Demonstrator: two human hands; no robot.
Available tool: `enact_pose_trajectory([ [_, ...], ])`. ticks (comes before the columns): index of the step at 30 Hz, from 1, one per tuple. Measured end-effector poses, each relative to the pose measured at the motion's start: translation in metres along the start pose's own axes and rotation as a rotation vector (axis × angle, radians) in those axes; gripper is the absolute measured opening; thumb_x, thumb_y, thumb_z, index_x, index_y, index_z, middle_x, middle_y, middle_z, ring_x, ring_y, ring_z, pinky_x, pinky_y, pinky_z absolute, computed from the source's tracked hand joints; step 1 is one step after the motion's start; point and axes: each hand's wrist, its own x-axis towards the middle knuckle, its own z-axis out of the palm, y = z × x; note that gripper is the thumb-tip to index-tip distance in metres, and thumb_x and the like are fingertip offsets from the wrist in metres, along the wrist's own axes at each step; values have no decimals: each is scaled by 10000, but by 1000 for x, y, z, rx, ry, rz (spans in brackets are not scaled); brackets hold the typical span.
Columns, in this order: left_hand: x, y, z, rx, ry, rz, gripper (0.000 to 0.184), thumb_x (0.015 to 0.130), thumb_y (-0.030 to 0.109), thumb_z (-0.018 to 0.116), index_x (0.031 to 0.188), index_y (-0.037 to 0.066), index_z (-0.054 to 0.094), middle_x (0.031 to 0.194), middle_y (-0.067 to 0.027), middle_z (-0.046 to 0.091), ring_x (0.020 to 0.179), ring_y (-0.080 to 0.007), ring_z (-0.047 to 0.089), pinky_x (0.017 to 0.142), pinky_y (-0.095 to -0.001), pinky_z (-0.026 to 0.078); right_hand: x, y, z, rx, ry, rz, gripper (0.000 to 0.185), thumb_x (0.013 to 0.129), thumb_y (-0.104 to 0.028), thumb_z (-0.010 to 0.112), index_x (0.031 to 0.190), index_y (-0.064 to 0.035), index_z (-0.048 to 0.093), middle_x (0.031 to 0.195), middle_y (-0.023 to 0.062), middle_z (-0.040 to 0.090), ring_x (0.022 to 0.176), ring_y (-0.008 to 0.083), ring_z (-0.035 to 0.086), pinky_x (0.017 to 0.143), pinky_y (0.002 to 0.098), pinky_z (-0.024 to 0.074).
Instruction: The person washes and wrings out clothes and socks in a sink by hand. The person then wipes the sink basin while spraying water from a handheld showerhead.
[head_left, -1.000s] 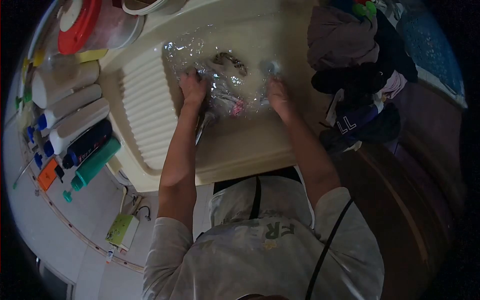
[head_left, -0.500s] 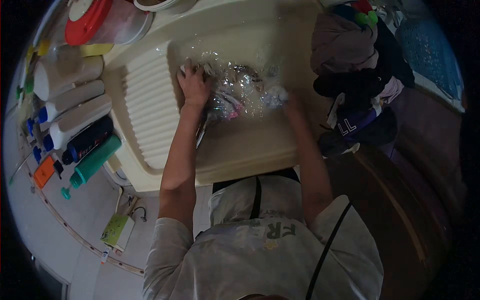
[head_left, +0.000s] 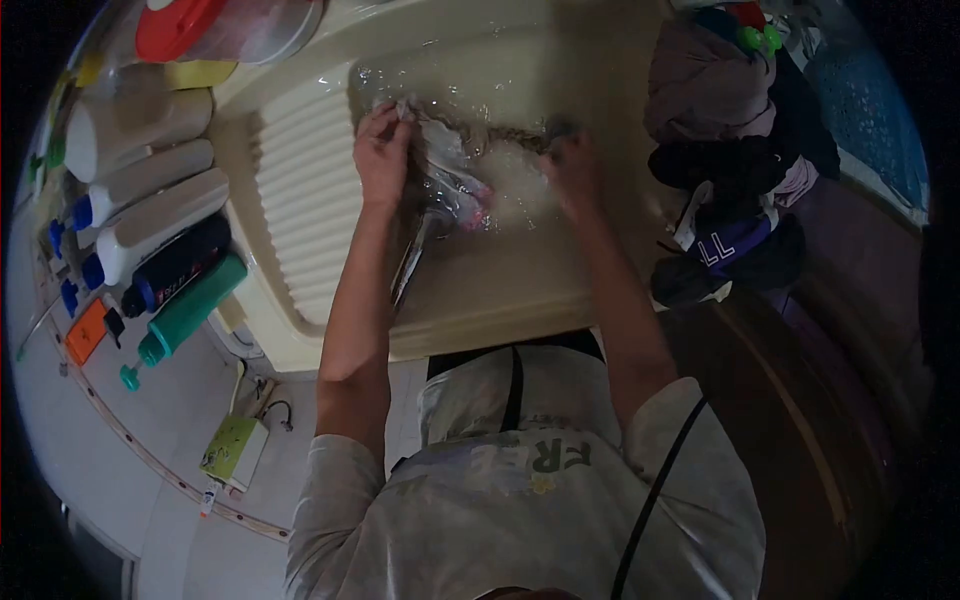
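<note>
I stand at a cream basin [head_left: 520, 285], and I count the clock from the middle of its near rim, with twelve straight ahead of me. My left hand [head_left: 383, 155] is at eleven, its fingers closed on a bunched bit of a pale wet cloth [head_left: 440, 140]. The cloth lies at twelve in shallow water [head_left: 510, 200], trailing back towards me to a pink patch [head_left: 478, 217]. My right hand [head_left: 572, 170], at one, is blurred; its fingers curl at the end of a brown patterned band [head_left: 512, 138], beside a dark lump [head_left: 560, 128], but I cannot tell how firmly they grip. The band stretches between the cloth and that hand; whether it belongs to the same piece I cannot tell. A ribbed washboard [head_left: 300, 210] slopes at ten. Further out, white bottles [head_left: 165, 215] lie between nine and ten, with a dark blue bottle [head_left: 185, 270] and a green bottle [head_left: 200, 305] at nine. At two sits a heap of clothes [head_left: 710, 100], a blue basket [head_left: 860, 110] beyond it. A green and white box [head_left: 235, 447] is at eight, below the basin.
</note>
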Motion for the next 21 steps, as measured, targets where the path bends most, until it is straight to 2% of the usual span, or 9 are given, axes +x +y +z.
enact_pose_trajectory([
  [1,2,7,-9,-235,-5,-161,202,833,92,643,1013,4,665,1029,-98,647,921,-161,604,825,-268,462,-1,8,-7,107,207,-119,261,780,-233,647,938,-27,614,1027,171,556,850,328,593,740,433,496],
  [2,4,18,-17,-234,1,-162,202,833,92,643,1013,4,665,1029,-98,647,921,-161,604,825,-268,462,-2,5,-16,216,414,-238,215,769,-161,652,918,-14,600,1005,151,565,800,289,604,714,402,504],
  [3,8,31,-24,-372,84,-204,201,832,73,633,1012,-14,649,1005,-86,644,894,-139,595,809,-255,458,-7,0,-23,217,411,-243,215,769,-161,652,918,-14,600,1005,151,565,800,289,604,714,402,504],
  [5,17,24,-38,-627,198,-218,193,836,29,587,1022,-21,602,937,-74,633,817,-112,575,750,-247,460,-23,-29,-64,830,406,-74,85,799,-82,600,851,-15,603,771,36,575,644,143,554,605,296,461],
  [8,25,69,-64,-820,188,-175,164,860,43,526,1010,-6,573,914,-87,625,788,-147,572,751,-278,464,-28,-41,-86,894,314,-28,44,814,-56,570,832,-21,591,781,-17,532,659,60,496,575,229,412],
  [11,21,92,-93,-973,98,-102,160,851,33,502,996,-9,557,912,-131,615,809,-203,574,781,-324,465,-23,-69,-89,1124,241,-85,104,776,-3,582,880,-13,577,877,-5,572,710,73,507,625,208,437],
  [18,-22,113,-137,-902,103,-66,182,823,4,512,1000,21,551,915,-117,587,798,-189,540,727,-305,452,49,-112,-46,1068,26,-282,138,841,-65,470,889,-26,593,873,36,612,751,125,553,699,259,451],
  [20,-35,109,-138,-897,139,-82,188,821,3,513,1004,22,550,917,-117,587,794,-190,539,726,-306,453,87,-120,-12,776,-29,6,254,842,-216,509,982,-46,635,1004,108,644,912,230,608,810,318,464],
  [21,-40,105,-140,-893,166,-104,194,819,2,513,1008,24,550,919,-118,586,790,-191,538,725,-307,453,101,-130,7,777,-36,1,254,842,-216,509,982,-46,635,1004,108,644,912,230,608,810,318,464],
])
